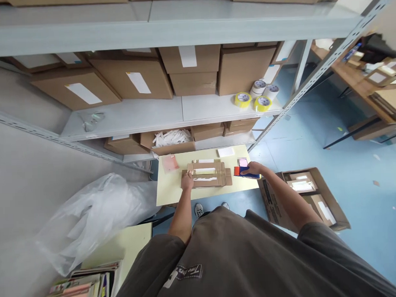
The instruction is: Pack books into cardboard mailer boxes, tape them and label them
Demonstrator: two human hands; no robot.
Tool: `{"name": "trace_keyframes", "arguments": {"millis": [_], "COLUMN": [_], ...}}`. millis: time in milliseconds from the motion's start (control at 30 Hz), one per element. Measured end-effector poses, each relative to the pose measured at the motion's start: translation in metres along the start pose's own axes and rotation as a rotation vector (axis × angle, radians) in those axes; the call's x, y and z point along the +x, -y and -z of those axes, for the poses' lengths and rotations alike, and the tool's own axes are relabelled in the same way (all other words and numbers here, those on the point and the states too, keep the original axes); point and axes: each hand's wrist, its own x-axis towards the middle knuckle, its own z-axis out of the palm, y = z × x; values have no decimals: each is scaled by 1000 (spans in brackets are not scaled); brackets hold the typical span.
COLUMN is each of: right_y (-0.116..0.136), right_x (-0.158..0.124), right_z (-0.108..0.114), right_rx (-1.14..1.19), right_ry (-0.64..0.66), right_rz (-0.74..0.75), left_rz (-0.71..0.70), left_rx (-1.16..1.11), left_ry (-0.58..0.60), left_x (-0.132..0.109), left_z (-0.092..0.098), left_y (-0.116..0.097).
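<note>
My left hand (187, 181) apparently steadies the carton (208, 174) from the left, finger closure unclear; my right hand (254, 167) — fingers clasped — holds the blue-orange item (249, 175).

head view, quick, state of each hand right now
Left hand: on the cardboard box; whether its grip is closed cannot be told.
Right hand: closed, holding a blue-and-orange object.
</note>
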Motion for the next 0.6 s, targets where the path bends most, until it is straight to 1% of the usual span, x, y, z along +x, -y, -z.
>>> {"name": "trace_keyframes", "arguments": {"millis": [133,233,267,333,433,500,533,600], "right_y": [-14,-10,-4,17,66,94,103,107], "right_x": [2,9,12,18,26,29,30,30], "right_z": [2,0,-3,-13,-37,-52,-59,-70], "right_rx": [2,8,4,-26,-108,-120,-114,-97], "right_ry": [21,23,30,63,120,92,84,87], "right_rz": [-14,-11,-14,-30,-29,19,22,11], "left_rz": [-3,-20,-20,-17,-11,-19,-18,-13], "left_rx": [27,46,52,68,84,88,92,104], "left_ry": [-6,-6,-6,-2,8,3,1,1], "left_x": [-2,-5,-6,-8,-9,-10,-10,-10], "left_z": [2,6,7,10,13,14,15,16], "left_y": [-4,-7,-8,-10,-12,-13,-13,-13]}}
